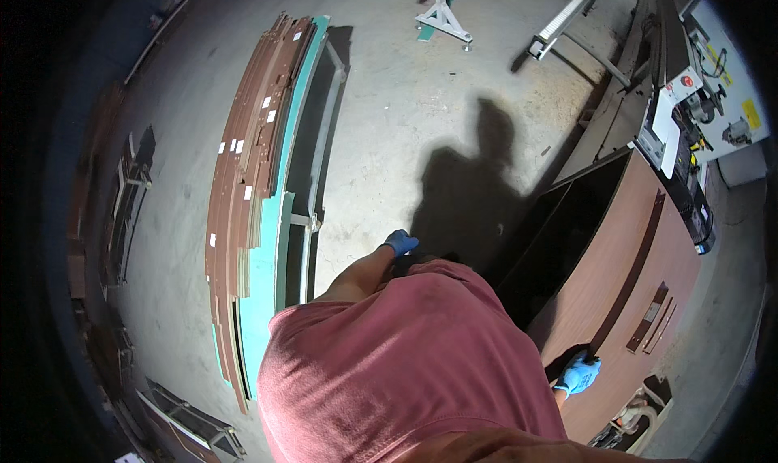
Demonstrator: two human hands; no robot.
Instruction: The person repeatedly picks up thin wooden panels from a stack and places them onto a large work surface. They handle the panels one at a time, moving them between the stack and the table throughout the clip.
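The pale grey concrete floor spreads out to the left of the wide, reddish-brown, wood-grain surface, which serves as the landmark here. Well to the left of the surface, long dark-brown boards bearing small white labels lie stacked over a flat teal sheet, with a grey metal frame showing beneath its edge. Between that stack and the surface is the person, in a faded red shirt, whose dark shadow falls on the floor beside the surface. Beyond the surface's far end, to its left, are a pale metal roller conveyor and, farther left, a white metal stand with splayed feet. A long, narrow, dark-brown strip lies lengthwise along the surface; just right of it on the surface are a short, flat, dark-brown piece and a thin brown sliver. At the strip's near end, over the surface, is the right hand in a light-blue glove, its fingers bent around that end, grasping it. The left hand, gloved in darker blue, is well left of the surface, near the body; I cannot tell whether its fingers are clenched or released.
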